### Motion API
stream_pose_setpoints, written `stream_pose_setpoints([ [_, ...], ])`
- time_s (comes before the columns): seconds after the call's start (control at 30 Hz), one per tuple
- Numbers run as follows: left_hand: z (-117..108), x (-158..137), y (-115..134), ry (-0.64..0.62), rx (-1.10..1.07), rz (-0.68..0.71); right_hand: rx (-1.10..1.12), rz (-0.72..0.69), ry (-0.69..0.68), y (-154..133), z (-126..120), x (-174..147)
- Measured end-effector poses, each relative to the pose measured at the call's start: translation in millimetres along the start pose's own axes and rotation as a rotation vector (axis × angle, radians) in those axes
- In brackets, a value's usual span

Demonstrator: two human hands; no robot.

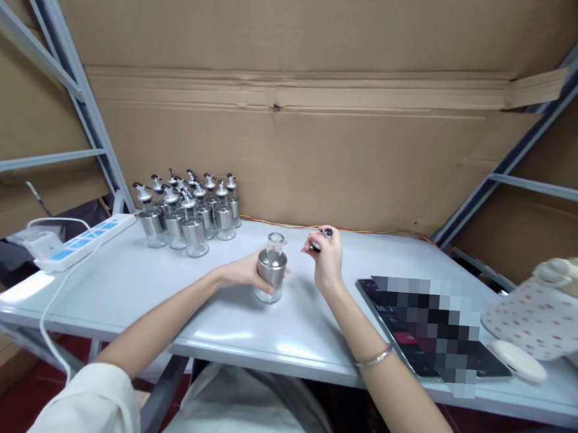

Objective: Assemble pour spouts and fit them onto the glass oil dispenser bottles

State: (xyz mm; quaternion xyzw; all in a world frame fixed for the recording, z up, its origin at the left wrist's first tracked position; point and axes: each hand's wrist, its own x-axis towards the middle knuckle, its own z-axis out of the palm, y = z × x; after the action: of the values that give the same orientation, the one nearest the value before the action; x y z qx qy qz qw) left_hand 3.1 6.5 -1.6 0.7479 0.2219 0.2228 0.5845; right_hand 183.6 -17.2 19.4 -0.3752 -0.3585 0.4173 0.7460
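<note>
A glass oil bottle (pixel 271 268) with a steel sleeve stands upright on the table in front of me, its neck uncovered. My left hand (pixel 245 271) is wrapped around its sleeve from the left. To the right and a little higher, my right hand (pixel 329 259) is closed around a pour spout (pixel 328 232); its dark tip shows above the fingers, while most of it is hidden. Spout and bottle are apart. At the back left, several similar bottles (pixel 195 231) stand grouped, each fitted with a silver and black spout.
A white power strip (pixel 86 242) with a plugged-in charger lies at the left edge. On the right are a tablet (pixel 391 316), partly pixelated, a pale oval object (pixel 519 361) and a dotted container (pixel 539 316). Cardboard (pixel 293 157) walls the table's back.
</note>
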Motion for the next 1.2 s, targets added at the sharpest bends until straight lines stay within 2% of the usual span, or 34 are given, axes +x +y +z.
stream_pose_setpoints([
  [0.17, -12.1, 5.0, -3.2, 0.495, 0.132, 0.144, -0.023, -0.003, 0.004, 3.1, -1.9, 3.1],
  [0.33, -19.4, 12.6, -17.0, 1.03, 0.595, 0.244, -0.085, -0.052, -0.013, 5.0, -0.7, 2.6],
  [0.43, -27.8, 10.7, -23.0, 1.239, 0.882, 0.235, -0.112, -0.079, -0.032, 7.3, -0.4, 2.4],
  [0.57, -44.3, 2.1, -21.4, 1.289, 1.149, 0.119, -0.119, -0.132, -0.056, 10.5, -1.1, 2.0],
  [0.73, -57.2, -9.2, -15.3, 1.284, 1.209, -0.025, -0.162, -0.177, -0.071, 12.7, -2.1, 1.4],
  [0.83, -58.8, -11.6, -15.0, 1.331, 1.252, -0.088, -0.181, -0.187, -0.075, 12.9, -2.5, 0.5],
  [1.0, -63.3, -9.9, -21.3, 1.369, 1.284, -0.075, -0.213, -0.182, -0.107, 12.9, -1.9, -1.8],
  [1.2, -72.9, -9.7, -29.5, 1.386, 1.192, 0.017, -0.227, -0.154, -0.147, 13.2, -0.1, -3.0],
])
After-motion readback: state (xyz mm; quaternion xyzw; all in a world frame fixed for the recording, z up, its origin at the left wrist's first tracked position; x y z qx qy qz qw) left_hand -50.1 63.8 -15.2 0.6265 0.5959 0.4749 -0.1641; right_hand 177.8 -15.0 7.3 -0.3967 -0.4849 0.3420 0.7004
